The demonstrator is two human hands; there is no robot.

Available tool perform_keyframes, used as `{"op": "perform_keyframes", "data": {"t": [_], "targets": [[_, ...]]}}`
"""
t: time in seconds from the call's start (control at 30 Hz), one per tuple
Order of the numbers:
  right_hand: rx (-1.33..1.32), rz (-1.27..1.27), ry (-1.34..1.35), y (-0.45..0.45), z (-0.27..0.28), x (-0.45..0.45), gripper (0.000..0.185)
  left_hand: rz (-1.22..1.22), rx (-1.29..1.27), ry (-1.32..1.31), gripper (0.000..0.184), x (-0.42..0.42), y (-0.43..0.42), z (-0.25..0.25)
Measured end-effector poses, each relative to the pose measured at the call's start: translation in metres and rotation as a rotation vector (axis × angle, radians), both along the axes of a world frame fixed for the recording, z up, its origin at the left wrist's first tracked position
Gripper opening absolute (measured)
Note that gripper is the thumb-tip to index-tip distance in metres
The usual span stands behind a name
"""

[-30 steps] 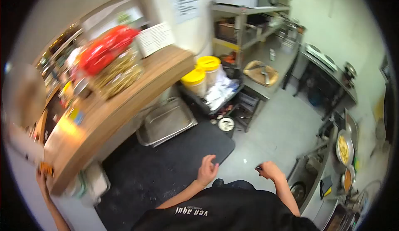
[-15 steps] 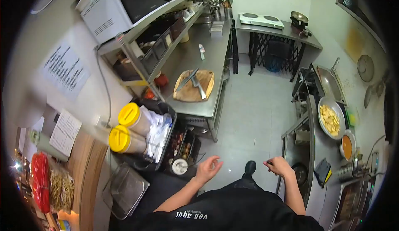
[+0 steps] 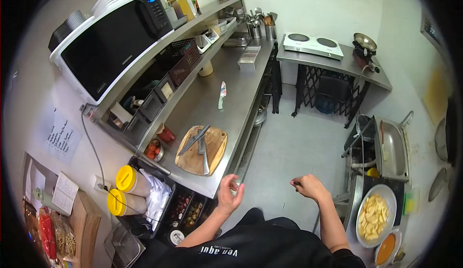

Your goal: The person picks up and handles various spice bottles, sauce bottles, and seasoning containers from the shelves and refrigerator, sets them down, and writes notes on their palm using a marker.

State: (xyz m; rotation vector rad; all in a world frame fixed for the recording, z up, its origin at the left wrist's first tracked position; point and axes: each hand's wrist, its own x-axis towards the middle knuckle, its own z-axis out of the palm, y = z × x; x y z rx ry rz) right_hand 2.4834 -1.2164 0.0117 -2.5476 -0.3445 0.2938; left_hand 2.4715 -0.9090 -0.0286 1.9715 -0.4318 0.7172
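Right fingers (image 3: 302, 179) around small dark object (image 3: 295, 183)

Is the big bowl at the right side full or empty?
Not empty: in the bowl, pale slices cover most of the inside. How deep they lie, I cannot tell.

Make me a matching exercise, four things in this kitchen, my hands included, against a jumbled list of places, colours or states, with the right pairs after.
1. Right hand
2. Hot plate
3. Left hand
4. Cutting board

A. Open, with nothing visible in it
B. Brown, on the steel counter
C. Fingers closed on a small dark object
D. White, with two round dark plates

Right pairs: 1-C, 2-D, 3-A, 4-B
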Motion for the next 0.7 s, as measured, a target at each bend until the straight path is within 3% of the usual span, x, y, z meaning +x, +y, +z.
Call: {"op": "perform_keyframes", "data": {"t": [0.1, 0.27, 0.37, 0.43, 0.5, 0.7], "targets": [[0.019, 0.121, -0.126, -0.001, 0.015, 0.079, 0.025, 0.157, 0.047, -0.056, 0.049, 0.053, 0.003, 0.008], [0.060, 0.191, -0.104, 0.003, 0.031, 0.208, 0.024, 0.372, 0.153, -0.211, 0.050, 0.177, 0.018, 0.009], [0.021, 0.190, -0.078, -0.007, 0.043, 0.290, 0.027, 0.421, 0.071, -0.200, 0.051, 0.264, 0.006, 0.014], [-0.056, 0.157, -0.045, -0.025, 0.047, 0.335, 0.031, 0.393, -0.035, -0.169, 0.051, 0.319, -0.014, 0.017], [-0.048, 0.128, -0.040, -0.045, 0.058, 0.381, 0.033, 0.307, 0.067, -0.253, 0.053, 0.366, -0.032, 0.028], [-0.004, 0.068, 0.054, -0.091, 0.092, 0.518, 0.042, 0.263, 0.015, -0.311, 0.056, 0.484, -0.077, 0.041]]}}
